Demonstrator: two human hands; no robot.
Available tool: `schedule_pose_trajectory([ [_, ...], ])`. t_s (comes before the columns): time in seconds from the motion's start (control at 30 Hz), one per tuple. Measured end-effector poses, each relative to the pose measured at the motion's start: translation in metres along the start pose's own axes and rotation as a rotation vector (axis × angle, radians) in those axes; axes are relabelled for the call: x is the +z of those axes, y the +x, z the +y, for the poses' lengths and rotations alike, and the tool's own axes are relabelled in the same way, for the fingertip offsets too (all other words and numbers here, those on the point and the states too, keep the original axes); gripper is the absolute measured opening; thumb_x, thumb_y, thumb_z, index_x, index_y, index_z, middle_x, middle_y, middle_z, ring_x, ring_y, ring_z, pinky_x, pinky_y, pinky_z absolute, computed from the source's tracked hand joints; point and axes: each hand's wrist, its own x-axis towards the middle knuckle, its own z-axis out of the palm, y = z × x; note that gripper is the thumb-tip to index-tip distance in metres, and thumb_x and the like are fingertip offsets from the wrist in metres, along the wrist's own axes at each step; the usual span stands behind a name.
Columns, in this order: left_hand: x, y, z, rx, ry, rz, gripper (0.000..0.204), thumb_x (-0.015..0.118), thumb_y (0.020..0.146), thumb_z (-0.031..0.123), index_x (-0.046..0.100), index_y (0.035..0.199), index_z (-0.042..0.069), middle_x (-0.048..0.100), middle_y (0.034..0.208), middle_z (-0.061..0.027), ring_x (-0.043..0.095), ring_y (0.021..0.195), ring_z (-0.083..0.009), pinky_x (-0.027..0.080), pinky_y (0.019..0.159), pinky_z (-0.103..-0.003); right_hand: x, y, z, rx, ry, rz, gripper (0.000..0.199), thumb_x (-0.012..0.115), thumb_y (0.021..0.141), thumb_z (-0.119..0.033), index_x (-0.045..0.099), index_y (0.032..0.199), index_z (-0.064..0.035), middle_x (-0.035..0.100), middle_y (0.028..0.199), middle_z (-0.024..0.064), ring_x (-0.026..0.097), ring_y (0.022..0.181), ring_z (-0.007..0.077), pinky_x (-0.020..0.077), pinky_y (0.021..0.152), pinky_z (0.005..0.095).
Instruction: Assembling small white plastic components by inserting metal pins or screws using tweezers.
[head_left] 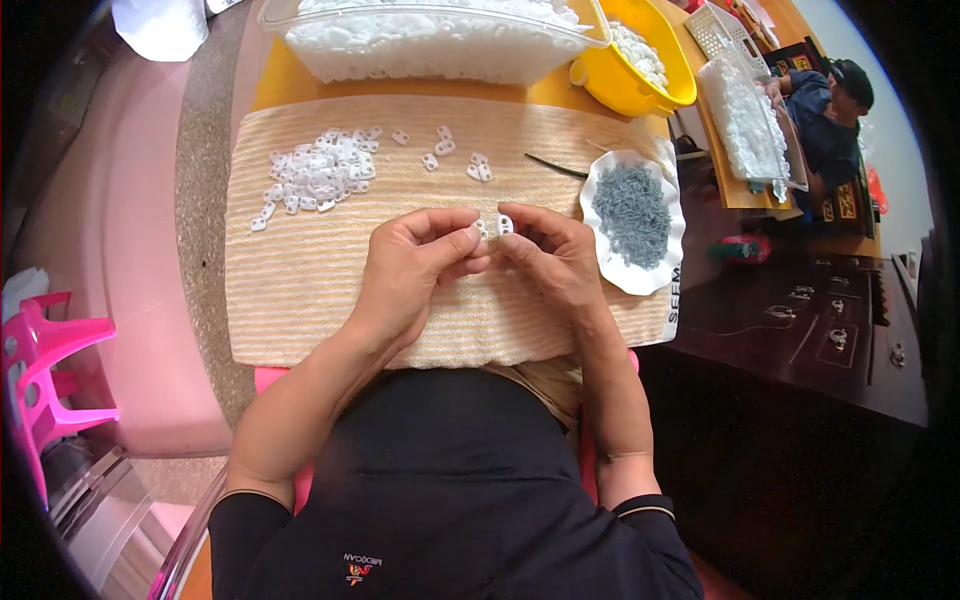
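Above the middle of a striped beige towel [300,300], my two hands are close together with their fingertips almost meeting. My left hand [420,262] pinches a small white plastic piece [482,228] with holes in it. A similar white plastic piece [505,225] sits between the thumb and forefinger of my right hand [555,255]. To the left lies a heap of the same white pieces [325,170], with several strays [479,168] beyond my fingers. Beside my right hand stands a scalloped white dish [632,282] filled with small grey-blue parts [632,215].
A clear plastic bin [440,60] of white pieces and a yellow basin [680,85] stand at the table's far side. A thin dark stick [555,165] touches the dish. At far right, another person [825,120] sits by a bag of white pieces [740,130]. A pink stool [60,360] is at left.
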Motion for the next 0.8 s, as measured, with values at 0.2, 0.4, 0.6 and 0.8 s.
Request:
schedule_pose_trajectory([
  [0.2,0.001,0.000,0.000,-0.034,0.014,-0.014,0.017,0.063,0.088,0.003,0.061,0.102,-0.005,0.066,0.088,-0.0108,0.066,0.078,-0.0149,0.057,0.074,-0.026,0.000,-0.001,-0.003,0.016,0.020,0.011,0.032,0.063,0.089,0.000,0.059,0.120,0.0037,0.066,0.094,0.0045,0.062,0.082,0.0090,0.0509,0.072,0.0213],
  [0.4,0.002,0.001,0.003,-0.066,0.021,-0.007,0.016,0.063,0.088,0.003,0.061,0.101,-0.005,0.067,0.089,-0.0111,0.066,0.078,-0.0147,0.056,0.074,-0.026,-0.001,-0.003,-0.010,0.051,0.023,0.018,0.033,0.063,0.088,0.000,0.059,0.120,0.0037,0.066,0.096,0.0048,0.062,0.084,0.0095,0.0500,0.074,0.0215],
  [0.6,0.002,0.000,0.003,-0.081,0.013,-0.009,0.017,0.064,0.088,0.004,0.062,0.102,-0.005,0.067,0.090,-0.0110,0.066,0.077,-0.0141,0.056,0.073,-0.025,-0.002,-0.002,-0.010,0.014,0.046,-0.015,0.033,0.064,0.088,0.000,0.059,0.120,0.0043,0.065,0.098,0.0055,0.062,0.085,0.0109,0.0500,0.075,0.0224],
  [0.8,0.001,0.000,0.002,-0.088,0.035,0.002,0.017,0.064,0.088,0.005,0.062,0.102,-0.005,0.067,0.090,-0.0108,0.065,0.077,-0.0136,0.056,0.073,-0.025,-0.002,-0.002,-0.009,-0.037,0.071,-0.045,0.033,0.065,0.088,-0.001,0.059,0.120,0.0048,0.064,0.102,0.0078,0.064,0.088,0.0132,0.0507,0.077,0.0238],
])
